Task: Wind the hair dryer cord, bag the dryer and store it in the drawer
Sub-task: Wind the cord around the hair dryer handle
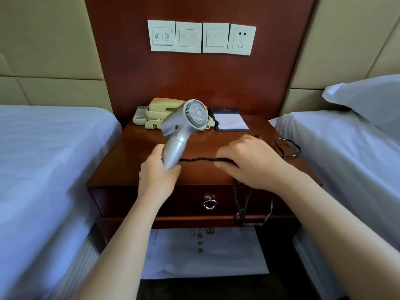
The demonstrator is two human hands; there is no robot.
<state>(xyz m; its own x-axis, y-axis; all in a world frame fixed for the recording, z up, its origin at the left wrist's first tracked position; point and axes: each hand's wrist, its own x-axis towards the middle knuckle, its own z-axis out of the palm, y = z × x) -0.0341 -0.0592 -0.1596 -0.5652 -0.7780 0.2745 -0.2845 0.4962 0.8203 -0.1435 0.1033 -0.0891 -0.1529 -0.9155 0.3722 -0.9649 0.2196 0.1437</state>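
Gripping the hair dryer [184, 122] handle, left hand [158, 173] above the desk [127, 152], right hand [254, 161] curled, apparently pinching the taut black cord [199, 159].

A red-brown wood panel [194, 83] rises behind a matching nightstand [129, 165], which stands between the left bed [43, 159] and the right bed [346, 161], both in white sheets. A pillow [368, 98] lies on the right bed. Beige padded wall panels [43, 50] flank the wood, which carries 3 switch plates [188, 37] and 1 socket [242, 39]. The light is soft and even.
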